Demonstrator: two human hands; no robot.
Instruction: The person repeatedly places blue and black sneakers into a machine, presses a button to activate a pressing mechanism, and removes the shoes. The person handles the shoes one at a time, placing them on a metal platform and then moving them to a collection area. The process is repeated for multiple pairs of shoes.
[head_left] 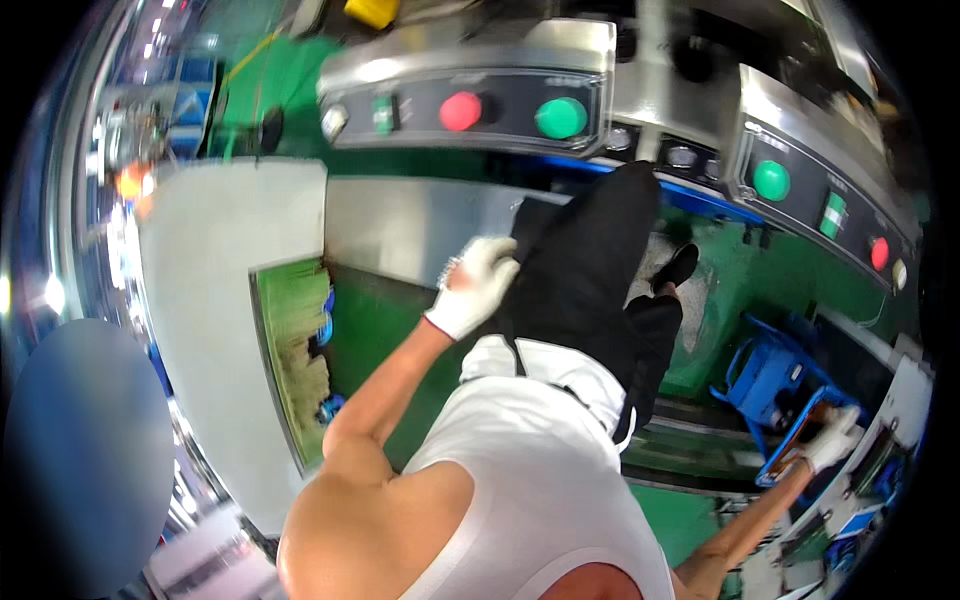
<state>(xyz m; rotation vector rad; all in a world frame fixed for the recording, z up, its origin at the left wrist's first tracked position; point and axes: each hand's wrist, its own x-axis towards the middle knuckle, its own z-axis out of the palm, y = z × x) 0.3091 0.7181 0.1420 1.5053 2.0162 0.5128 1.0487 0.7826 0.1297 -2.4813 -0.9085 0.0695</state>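
My left hand [477,287], in a white glove, hovers beside my black trouser leg [575,265]. Its fingers are loosely bent and apart, with nothing visible in them. Out to the far right reaches my right hand [834,440], also gloved in white. It is at the edge of a blue frame [770,378] that looks like a chair or small cart. A brown strip [803,432] lies close to that hand. Blur and distance hide the right fingers, so I cannot tell whether they grip the frame or the brown strip.
Ahead are two metal control boxes: the left panel [425,112] and right panel [800,170] carry red and green buttons. A pale grey surface [215,290] stands at left, beside a green, brown-stained panel [297,345]. Cluttered small parts [855,520] sit at lower right.
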